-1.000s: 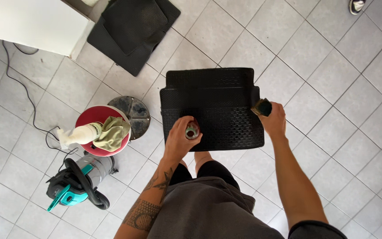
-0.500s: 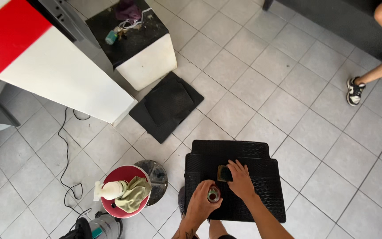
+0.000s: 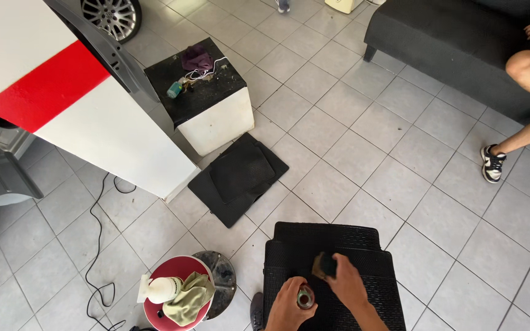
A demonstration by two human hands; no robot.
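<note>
The left hand (image 3: pixel 286 304) is closed around a small spray can (image 3: pixel 305 298), held upright over the black rubber car mat (image 3: pixel 363 251) on the tiled floor (image 3: pixel 351 122). At two o'clock from it, the right hand (image 3: pixel 346 283) grips a dark sponge (image 3: pixel 325 265), pressed to the mat. At nine o'clock of the mat sits a red bucket (image 3: pixel 179 265) holding a white spray bottle (image 3: pixel 159 289) and green cloth (image 3: pixel 190 296)
</note>
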